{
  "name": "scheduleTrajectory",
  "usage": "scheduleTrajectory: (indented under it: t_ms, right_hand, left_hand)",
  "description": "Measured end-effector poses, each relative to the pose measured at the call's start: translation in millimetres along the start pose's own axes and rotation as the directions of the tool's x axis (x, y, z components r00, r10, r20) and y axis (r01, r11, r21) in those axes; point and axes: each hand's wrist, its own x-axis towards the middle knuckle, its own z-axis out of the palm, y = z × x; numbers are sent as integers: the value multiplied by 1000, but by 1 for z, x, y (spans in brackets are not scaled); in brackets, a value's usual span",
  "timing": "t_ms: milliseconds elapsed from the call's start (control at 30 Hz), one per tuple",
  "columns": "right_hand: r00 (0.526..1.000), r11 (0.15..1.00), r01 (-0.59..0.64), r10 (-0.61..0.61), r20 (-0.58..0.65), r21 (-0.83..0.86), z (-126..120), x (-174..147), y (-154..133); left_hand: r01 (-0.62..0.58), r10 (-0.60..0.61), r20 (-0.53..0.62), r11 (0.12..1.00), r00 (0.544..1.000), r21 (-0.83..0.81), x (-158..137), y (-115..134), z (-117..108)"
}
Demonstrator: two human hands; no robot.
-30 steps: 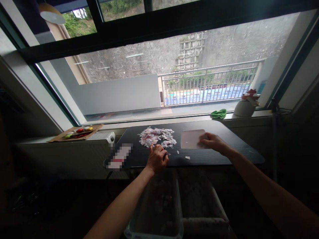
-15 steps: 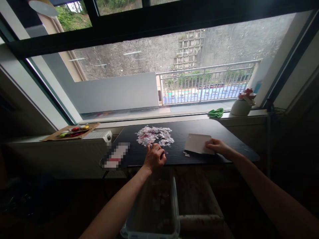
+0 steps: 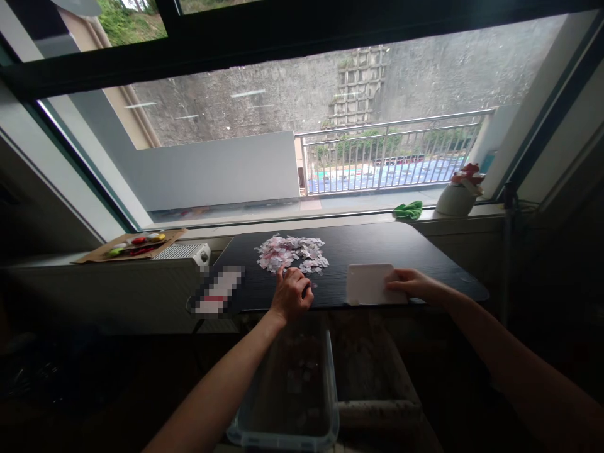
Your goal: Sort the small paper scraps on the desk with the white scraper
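Observation:
Small white and pinkish paper scraps lie in a loose pile (image 3: pixel 287 251) on a dark tabletop (image 3: pixel 372 242). My left hand (image 3: pixel 291 292) rests at the near edge of the pile, its fingers curled. Whether anything is inside them is hidden. On the right, my right hand (image 3: pixel 408 283) grips a white flat rectangular piece with rounded corners (image 3: pixel 368 283) by its right side. That piece stands on the table's near edge, tilted, its broad face toward me. Below the edge, a clear plastic bin (image 3: pixel 333 390) holds some scraps at its bottom.
A blurred-out pale item (image 3: pixel 221 289) lies at the table's left end. Beyond it, a radiator (image 3: pixel 189 253) carries cardboard (image 3: pixel 87 253) with colourful items. A green cloth (image 3: pixel 408 210) and a pale container (image 3: pixel 457 198) stand on the window sill.
The right hand has brought the white piece slightly left and down to the table's near edge, covering the few loose scraps there. My left hand has hardly moved.

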Motion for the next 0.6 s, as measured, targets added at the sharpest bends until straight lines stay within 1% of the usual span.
scheduleTrajectory:
  t_ms: [133,233,300,367,467,533,600]
  right_hand:
    - [1000,1000,10,-11,15,17,-3,-10,-3]
    - [999,999,44,-45,31,30,-6,-17,-5]
    - [996,996,81,-82,17,36,-6,-16,-5]
    - [992,991,125,-124,-32,41,0,-8,-6]
    - [976,985,173,-168,-136,22,18,14,-8]
    - [969,984,177,-171,-180,18,31,28,-9]
    - [971,986,162,-153,-183,32,39,36,-7]
  left_hand:
    - [4,-4,1,1000,1000,-10,0,0,-1]
    - [0,0,-2,1000,1000,-3,0,1,-1]
    - [0,0,-2,1000,1000,4,0,0,-1]
    - [1,-1,1,1000,1000,5,-1,0,0]
    - [-2,3,4,1000,1000,-12,-1,-2,2]
    - [4,-4,2,1000,1000,-31,-1,-3,3]
    - [33,-33,-8,998,999,-52,0,-3,3]
